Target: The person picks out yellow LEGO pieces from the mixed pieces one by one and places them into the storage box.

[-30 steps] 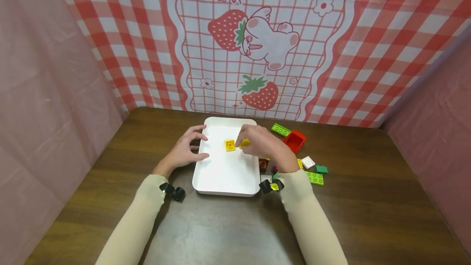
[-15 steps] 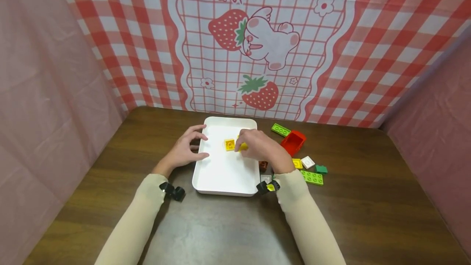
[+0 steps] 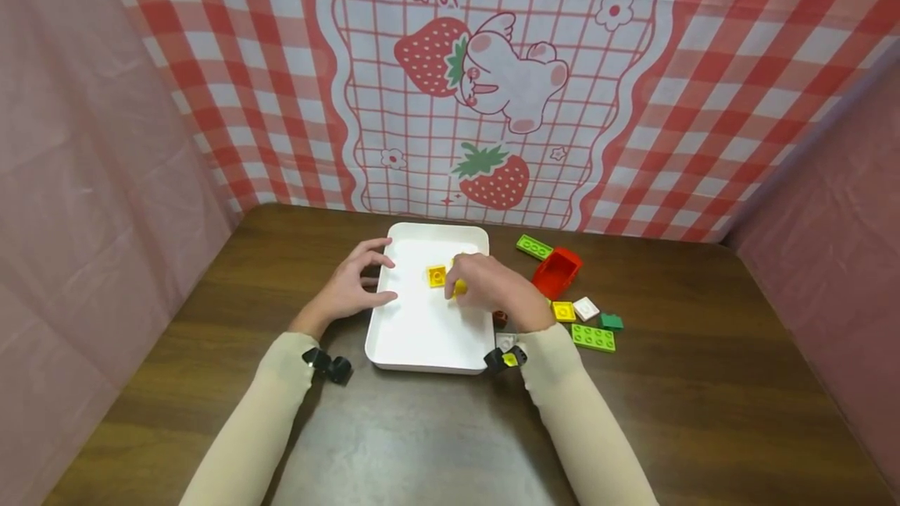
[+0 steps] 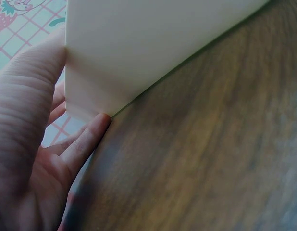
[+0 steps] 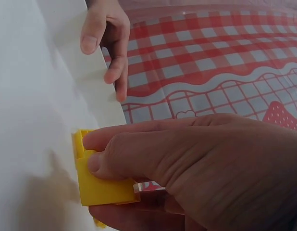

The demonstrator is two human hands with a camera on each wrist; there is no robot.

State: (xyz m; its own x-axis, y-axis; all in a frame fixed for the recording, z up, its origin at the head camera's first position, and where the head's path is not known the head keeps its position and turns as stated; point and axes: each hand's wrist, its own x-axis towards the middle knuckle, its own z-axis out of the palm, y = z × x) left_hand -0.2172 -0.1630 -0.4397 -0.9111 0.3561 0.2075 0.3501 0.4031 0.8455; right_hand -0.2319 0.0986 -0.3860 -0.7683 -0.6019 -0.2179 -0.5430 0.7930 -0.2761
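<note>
In the head view my left hand (image 3: 355, 283) holds the left rim of a shallow white tray (image 3: 427, 350), thumb and fingertips over the edge. The left wrist view has one fingertip low against the tray's outer wall. Inside the tray, my right hand (image 3: 485, 283) pinches a yellow toy brick (image 5: 105, 187) between thumb and fingers. It is mostly hidden by the hand from above. A square yellow brick (image 3: 436, 276) lies hollow side up on the tray floor, just left of my right fingertips.
Right of the tray lie a red car-body piece (image 3: 557, 273), a light green brick (image 3: 593, 337), a light green strip brick (image 3: 534, 247), a yellow brick (image 3: 563, 311), a white brick (image 3: 586, 308) and a dark green brick (image 3: 612, 322). A checked cloth (image 3: 281, 100) hangs behind the table.
My right hand has shifted slightly toward me with the yellow brick, and its forearm has moved left, uncovering the yellow brick right of the tray. My left hand stays on the rim.
</note>
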